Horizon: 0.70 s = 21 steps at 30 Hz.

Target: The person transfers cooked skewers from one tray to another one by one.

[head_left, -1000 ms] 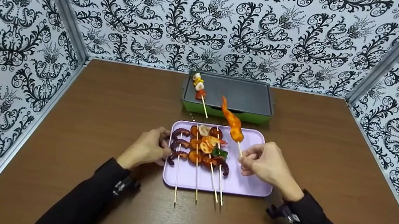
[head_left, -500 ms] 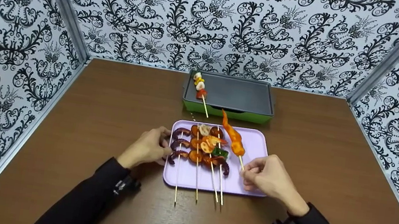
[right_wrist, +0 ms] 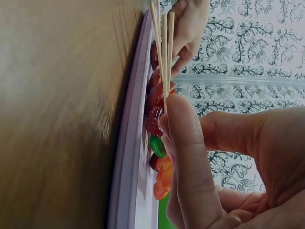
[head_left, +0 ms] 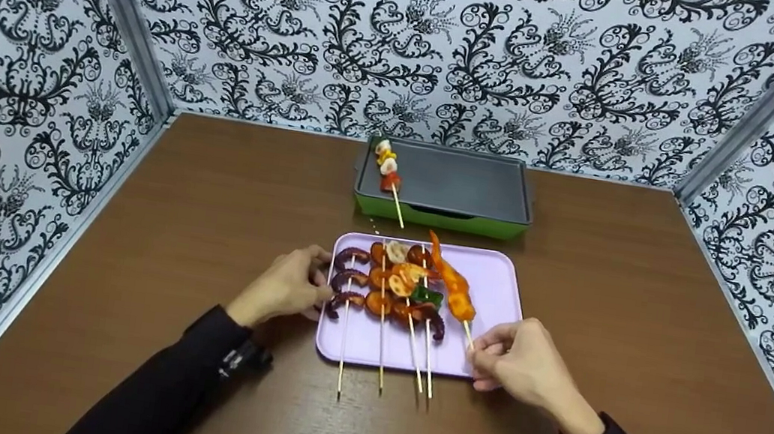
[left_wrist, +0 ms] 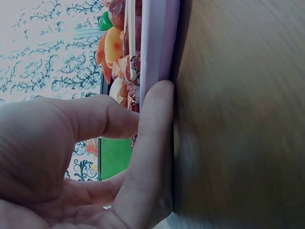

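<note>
A lilac tray [head_left: 502, 286] lies on the table, with several skewers side by side on its left and middle. Dark tentacle pieces [head_left: 350, 278] are threaded on the leftmost one. My left hand [head_left: 282, 286] holds the tray's left edge, and the left wrist view has thumb and forefinger [left_wrist: 155, 129] on either side of the rim [left_wrist: 159, 43]. Between thumb and fingers, my right hand [head_left: 529, 366] pinches the stick of a skewer with a long orange tapering piece [head_left: 454, 287], over the tray's right half. Up close, the right hand [right_wrist: 195, 167] hides most of that stick.
Behind the tray stands a green tabletop grill [head_left: 443, 220] with a dark flat plate. One skewer with red, white and yellow pieces [head_left: 388, 166] lies on its left side, stick overhanging the front. Several skewer sticks [head_left: 381, 367] reach past the tray's front edge. Patterned walls [head_left: 411, 46] enclose the table.
My right hand has moved toward me and lowered, bringing the orange skewer from near the grill's front down over the tray. My left hand has stayed on the tray's edge.
</note>
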Available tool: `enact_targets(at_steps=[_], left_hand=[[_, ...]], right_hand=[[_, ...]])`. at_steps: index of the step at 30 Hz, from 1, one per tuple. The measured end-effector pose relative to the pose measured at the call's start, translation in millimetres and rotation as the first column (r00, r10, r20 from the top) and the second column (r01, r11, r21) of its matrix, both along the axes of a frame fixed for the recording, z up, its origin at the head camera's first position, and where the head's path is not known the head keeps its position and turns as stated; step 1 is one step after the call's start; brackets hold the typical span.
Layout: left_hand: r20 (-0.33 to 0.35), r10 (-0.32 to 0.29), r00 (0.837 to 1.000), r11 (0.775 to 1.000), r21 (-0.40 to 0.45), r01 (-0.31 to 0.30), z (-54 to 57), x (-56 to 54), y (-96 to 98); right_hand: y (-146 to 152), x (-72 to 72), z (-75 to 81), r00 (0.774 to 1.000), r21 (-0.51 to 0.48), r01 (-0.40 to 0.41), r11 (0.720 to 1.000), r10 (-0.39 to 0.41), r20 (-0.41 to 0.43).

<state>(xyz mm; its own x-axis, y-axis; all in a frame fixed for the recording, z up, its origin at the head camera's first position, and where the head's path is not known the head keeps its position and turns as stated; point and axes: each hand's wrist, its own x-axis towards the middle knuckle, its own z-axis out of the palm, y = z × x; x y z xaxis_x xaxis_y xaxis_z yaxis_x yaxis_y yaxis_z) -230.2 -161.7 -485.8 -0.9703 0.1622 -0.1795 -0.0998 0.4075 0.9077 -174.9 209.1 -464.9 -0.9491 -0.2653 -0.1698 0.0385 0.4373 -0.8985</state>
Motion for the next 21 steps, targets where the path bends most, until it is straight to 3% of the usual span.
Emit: enact_targets(at_steps=[16,21], left_hand=[[-0.016,-0.005,1.000,1.000,-0.017,0.005,-0.5,0.1,-0.4],[-0.031,-0.011,0.999,1.000,-0.019,0.011,-0.5,0.6,-0.2]], right_hand=[[0.4,4.3,-7.5,0.995,-0.063,-0.062,0.996,0.067,0.076],[1.0,3.4,-11.0,0.992,-0.017,-0.103,0.995,0.104,0.076]])
